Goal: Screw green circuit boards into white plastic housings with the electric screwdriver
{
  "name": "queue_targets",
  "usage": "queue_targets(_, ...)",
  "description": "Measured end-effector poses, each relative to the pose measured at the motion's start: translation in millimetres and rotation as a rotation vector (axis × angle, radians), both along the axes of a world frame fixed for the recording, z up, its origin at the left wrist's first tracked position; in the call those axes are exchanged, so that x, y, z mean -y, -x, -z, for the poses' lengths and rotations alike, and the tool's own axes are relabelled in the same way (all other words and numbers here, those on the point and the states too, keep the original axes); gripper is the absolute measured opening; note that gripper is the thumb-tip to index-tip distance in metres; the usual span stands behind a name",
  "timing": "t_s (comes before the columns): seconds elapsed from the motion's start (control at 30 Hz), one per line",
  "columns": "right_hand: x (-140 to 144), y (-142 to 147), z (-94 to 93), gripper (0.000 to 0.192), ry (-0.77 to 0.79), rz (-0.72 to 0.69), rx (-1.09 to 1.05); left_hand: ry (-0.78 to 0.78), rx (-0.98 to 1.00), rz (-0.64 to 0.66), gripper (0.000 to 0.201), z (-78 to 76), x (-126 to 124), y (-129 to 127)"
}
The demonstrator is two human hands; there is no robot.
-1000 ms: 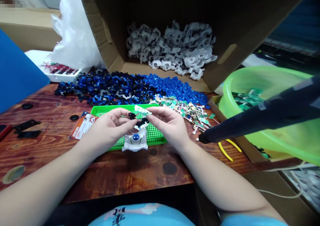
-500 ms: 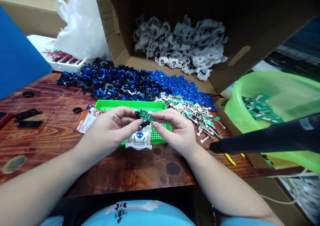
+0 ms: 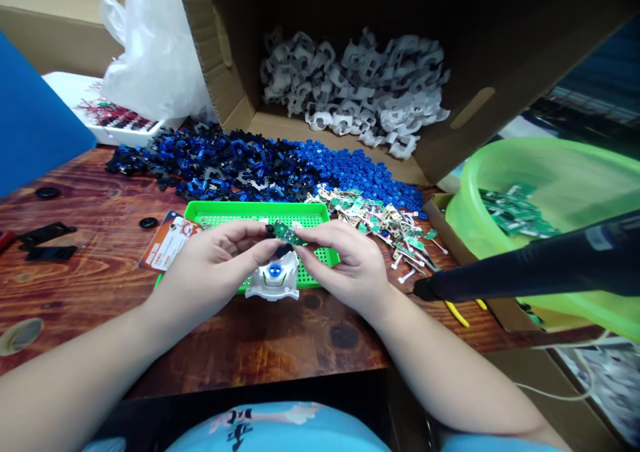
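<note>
Dark-stained wooden workbench (image 3: 100,239), crowded with small parts. At near centre, small green circuit board (image 3: 286,233) pinched between both hands just above a white housing (image 3: 273,284) with a blue button, itself resting on the near edge of a green perforated tray (image 3: 235,211). Left hand (image 3: 215,262) narrowed to a fingertip pinch on the board's left end and a small black piece (image 3: 273,229) beside it. Right hand (image 3: 350,265) closed on the board's right end, fingers curled. Judged to be mid-fit: board being lined up over the housing, not yet seated. Seating likely to call for a level board, a steady two-sided pinch and a light, straight press downward.

Right of the tray, loose pile of boards (image 3: 380,222); beyond it, heap of blue caps (image 3: 360,172) and tangle of black-and-blue clips (image 3: 215,165). Farther back, cardboard box (image 3: 210,52) on its side, filled with white housings (image 3: 360,85). Far right, green basin (image 3: 465,192) holding more boards, with a dark tool barrel (image 3: 525,269) across it. Left of the tray, orange card (image 3: 167,242).
</note>
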State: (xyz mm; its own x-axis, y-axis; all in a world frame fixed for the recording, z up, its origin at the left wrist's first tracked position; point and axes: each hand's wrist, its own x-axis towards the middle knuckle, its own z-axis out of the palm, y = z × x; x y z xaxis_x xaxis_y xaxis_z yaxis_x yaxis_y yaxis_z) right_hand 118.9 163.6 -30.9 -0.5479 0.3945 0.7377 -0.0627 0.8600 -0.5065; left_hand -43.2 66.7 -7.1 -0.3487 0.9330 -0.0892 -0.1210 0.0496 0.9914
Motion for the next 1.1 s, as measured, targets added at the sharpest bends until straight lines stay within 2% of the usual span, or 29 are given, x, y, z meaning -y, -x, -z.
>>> queue_targets(0.2,8.9,3.7,0.3,0.022,0.071,-0.012,-0.044,0.034,-0.025,-0.007,0.028,-1.9,1.8,-0.7)
queue_targets(0.4,14.6,5.7,1.9,0.02,0.106,0.049,0.0,0.036,-0.02,-0.054,0.033,1.4,1.6,1.8)
queue_targets(0.7,21.0,10.0,5.7,0.022,0.182,0.077,-0.032,0.001,0.135,0.053,0.017,14.1,1.3,6.6)
queue_targets(0.97,25.3,12.7,6.5,0.023,0.274,0.069,-0.042,0.025,0.256,0.005,0.017,11.6,0.5,2.6)
queue_targets(1.1,26.0,14.2,8.0,0.022,0.317,0.06,-0.042,0.012,0.243,0.005,0.016,13.0,0.0,3.7)
